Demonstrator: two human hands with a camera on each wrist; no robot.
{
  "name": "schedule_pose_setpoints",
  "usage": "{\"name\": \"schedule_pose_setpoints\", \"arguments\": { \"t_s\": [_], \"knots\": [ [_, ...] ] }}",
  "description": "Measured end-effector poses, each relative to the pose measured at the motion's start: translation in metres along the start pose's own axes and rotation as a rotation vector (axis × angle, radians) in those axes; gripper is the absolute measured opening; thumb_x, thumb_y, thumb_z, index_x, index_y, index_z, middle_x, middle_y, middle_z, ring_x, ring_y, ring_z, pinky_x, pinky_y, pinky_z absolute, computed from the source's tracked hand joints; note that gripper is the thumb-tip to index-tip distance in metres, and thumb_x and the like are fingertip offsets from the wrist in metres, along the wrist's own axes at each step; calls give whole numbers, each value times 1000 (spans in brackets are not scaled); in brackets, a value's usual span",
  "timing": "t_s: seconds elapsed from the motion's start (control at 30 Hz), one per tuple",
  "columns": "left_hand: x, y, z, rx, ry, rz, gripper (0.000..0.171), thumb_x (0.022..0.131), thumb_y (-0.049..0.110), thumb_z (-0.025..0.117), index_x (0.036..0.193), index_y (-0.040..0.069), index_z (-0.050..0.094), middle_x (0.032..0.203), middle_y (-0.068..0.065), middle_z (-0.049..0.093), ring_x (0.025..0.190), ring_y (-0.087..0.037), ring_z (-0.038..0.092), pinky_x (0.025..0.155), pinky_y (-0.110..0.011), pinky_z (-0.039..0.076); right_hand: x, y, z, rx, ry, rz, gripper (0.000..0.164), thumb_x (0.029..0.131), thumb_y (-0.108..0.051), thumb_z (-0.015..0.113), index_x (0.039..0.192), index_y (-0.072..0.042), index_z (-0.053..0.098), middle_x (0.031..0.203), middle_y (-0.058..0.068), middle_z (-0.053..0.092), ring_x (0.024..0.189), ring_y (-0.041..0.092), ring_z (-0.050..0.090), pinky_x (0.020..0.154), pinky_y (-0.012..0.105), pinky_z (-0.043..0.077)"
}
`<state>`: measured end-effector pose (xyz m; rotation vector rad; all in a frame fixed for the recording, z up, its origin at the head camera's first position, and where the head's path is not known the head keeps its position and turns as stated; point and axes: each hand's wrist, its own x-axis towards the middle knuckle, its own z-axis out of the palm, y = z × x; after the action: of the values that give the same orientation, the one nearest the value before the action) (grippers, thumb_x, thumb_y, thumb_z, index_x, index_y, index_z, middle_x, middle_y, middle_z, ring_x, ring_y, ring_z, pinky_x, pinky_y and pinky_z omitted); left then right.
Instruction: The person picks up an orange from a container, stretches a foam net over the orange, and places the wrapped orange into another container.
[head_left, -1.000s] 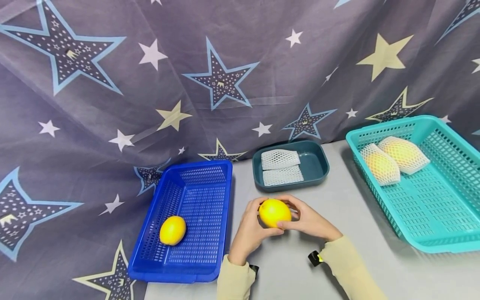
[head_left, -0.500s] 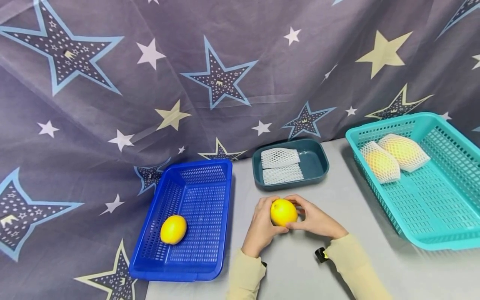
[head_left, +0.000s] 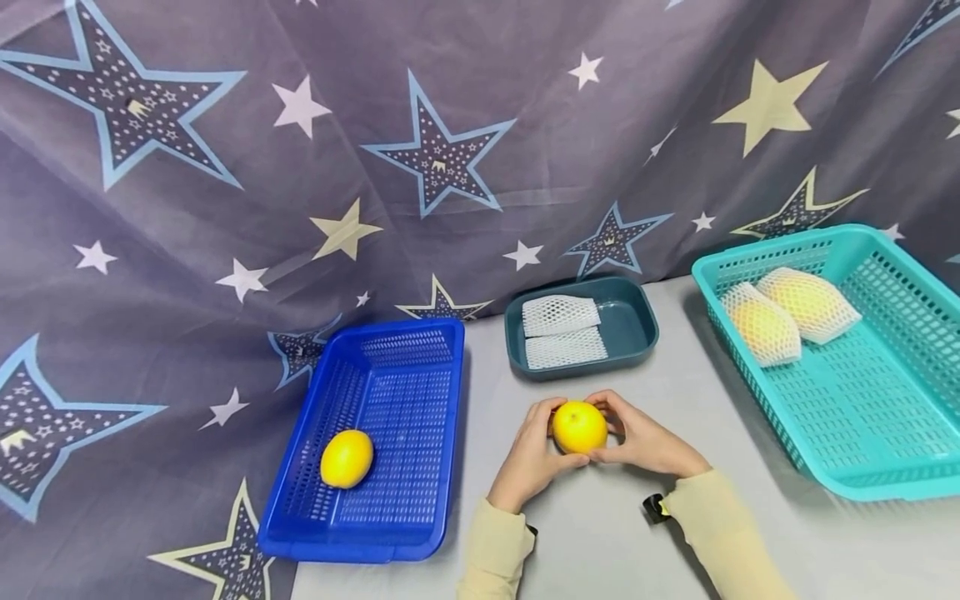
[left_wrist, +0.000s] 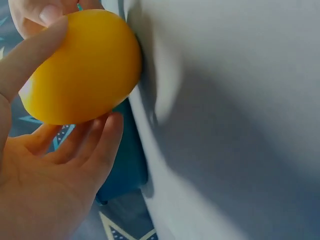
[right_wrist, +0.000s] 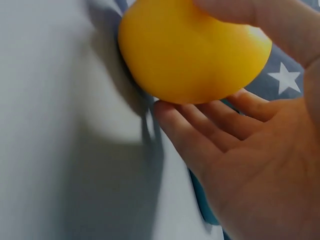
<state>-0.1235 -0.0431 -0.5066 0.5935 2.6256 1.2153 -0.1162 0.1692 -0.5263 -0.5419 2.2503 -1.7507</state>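
Observation:
A smooth, plump yellow lemon (head_left: pixel 580 427) is held between both hands in front of the small dark tray. My left hand (head_left: pixel 531 457) grips its left side, thumb on the near face and fingers beneath and behind in the left wrist view. On the other side my right hand (head_left: pixel 647 440) holds it with the thumb (right_wrist: pixel 235 9) across the skin and the fingertips (right_wrist: pixel 167 112) against its far side. The stem spot now faces up toward the head camera. A second lemon (head_left: pixel 347 459) lies in the blue basket (head_left: pixel 397 546) at the left.
The dark teal tray (head_left: pixel 632 329) behind the hands holds two white foam net sleeves (head_left: pixel 561 316). At the right, a turquoise basket (head_left: pixel 862 442) contains two net-wrapped yellow fruits (head_left: pixel 808 305). A star-patterned cloth (head_left: pixel 480 100) hangs behind the grey table (head_left: pixel 592 542).
Both hands have shifted a little to the right with the lemon. It has turned between them, bringing its stem spot from the upper left to the top.

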Motion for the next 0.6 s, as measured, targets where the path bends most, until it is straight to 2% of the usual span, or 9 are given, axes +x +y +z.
{"name": "schedule_pose_setpoints", "arguments": {
  "t_s": [0.13,0.37,0.6],
  "knots": [
    [1,-2,2,-65,-34,-10,77,78,23,86,143,13,44,137,-5,50,120,-16,53,101,-32,49,-4,2,-4,19,-7,18,67,81,-13,82,135,-7,43,136,12,48,126,34,50,108,49,42],
    [3,-1,4,-63,-33,-8,75,77,20,86,141,17,46,135,-4,51,119,-15,53,100,-31,49,-4,2,-9,62,-18,14,67,81,-13,83,135,-6,44,136,14,48,126,33,52,106,37,45],
    [3,-3,3,-17,-82,-9,78,79,23,85,144,14,42,141,-5,49,121,-17,51,100,-29,48,-4,2,-7,68,-8,30,68,80,-15,84,135,-6,45,136,13,48,126,33,51,107,40,43]
  ]
}}
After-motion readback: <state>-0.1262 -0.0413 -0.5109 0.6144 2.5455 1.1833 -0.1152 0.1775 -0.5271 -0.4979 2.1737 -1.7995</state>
